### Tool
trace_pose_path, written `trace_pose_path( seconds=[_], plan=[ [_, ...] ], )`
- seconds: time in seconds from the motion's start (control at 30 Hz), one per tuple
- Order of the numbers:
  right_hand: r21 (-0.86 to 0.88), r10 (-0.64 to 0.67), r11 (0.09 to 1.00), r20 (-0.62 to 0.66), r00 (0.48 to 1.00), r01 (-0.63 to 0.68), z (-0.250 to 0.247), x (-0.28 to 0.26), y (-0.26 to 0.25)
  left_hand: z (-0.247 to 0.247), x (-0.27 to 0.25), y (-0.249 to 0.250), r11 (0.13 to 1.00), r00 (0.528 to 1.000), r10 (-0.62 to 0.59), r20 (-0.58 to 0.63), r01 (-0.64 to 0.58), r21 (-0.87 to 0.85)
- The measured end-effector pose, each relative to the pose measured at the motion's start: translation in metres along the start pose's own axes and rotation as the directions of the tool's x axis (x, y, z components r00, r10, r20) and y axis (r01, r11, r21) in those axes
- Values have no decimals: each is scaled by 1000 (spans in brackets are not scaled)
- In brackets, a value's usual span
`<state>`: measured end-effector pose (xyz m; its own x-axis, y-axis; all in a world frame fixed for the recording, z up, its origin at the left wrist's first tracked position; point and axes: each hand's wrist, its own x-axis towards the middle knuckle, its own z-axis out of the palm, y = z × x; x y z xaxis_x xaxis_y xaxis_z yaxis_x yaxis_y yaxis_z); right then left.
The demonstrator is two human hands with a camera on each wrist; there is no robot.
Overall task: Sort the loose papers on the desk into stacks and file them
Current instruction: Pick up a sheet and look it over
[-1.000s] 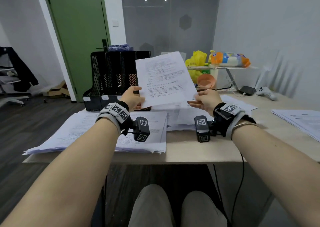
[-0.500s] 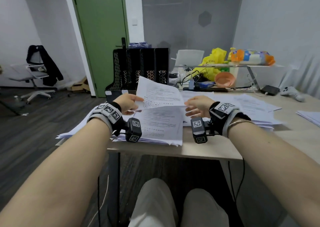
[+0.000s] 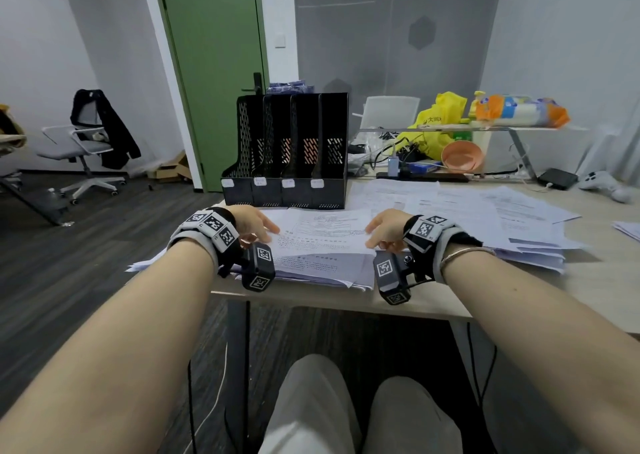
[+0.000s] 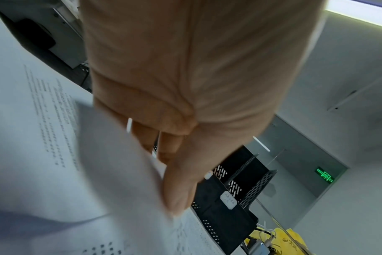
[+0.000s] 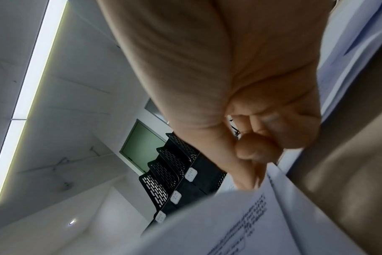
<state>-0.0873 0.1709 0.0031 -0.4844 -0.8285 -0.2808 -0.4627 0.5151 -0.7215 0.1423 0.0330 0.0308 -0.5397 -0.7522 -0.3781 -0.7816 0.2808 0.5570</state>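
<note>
Lowered from the upright position it had a second ago, the printed sheet [image 3: 325, 232] now lies nearly flat on the stack of papers [image 3: 311, 270] at the near edge of the desk [image 3: 346, 299]. The left hand [image 3: 251, 223] is at the sheet's left edge with its fingers stretched out along the paper; the left wrist view shows straight fingers [image 4: 179, 189] lying on the sheet [image 4: 87, 172], not curled round it. The right hand [image 3: 388, 228] is at the right edge; in the right wrist view its thumb and curled fingers [image 5: 257, 151] meet just above the sheet's corner [image 5: 240, 215], but blur hides whether they still pinch the paper, so its grip cannot be told.

Directly behind the sheet stands a black four-slot file holder [image 3: 287, 149], each slot with a small white label at its foot; no papers show in the slots. To the right, more loose papers [image 3: 485, 218] spread in overlapping layers across the desk. Further back lie tangled cables, an orange bowl [image 3: 462, 156], a yellow bag [image 3: 438, 121], and a raised shelf [image 3: 485, 129] carrying an orange-and-white package [image 3: 519, 107]. A white game controller [image 3: 604, 183] rests at the far right. A green door [image 3: 214, 55] and an office chair [image 3: 83, 149] draped with a dark jacket stand behind on the left.
</note>
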Motion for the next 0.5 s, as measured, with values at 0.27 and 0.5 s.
trace_pose_path(
  seconds=[0.27,0.5],
  plan=[
    [5,54,998,95,994,-55,8,5,3,4,2,10,997,995,-33,-93,25,-78],
    [-58,51,997,27,998,-50,-6,3,6,-9,6,37,971,994,9,-111,-35,-238]
  ],
)
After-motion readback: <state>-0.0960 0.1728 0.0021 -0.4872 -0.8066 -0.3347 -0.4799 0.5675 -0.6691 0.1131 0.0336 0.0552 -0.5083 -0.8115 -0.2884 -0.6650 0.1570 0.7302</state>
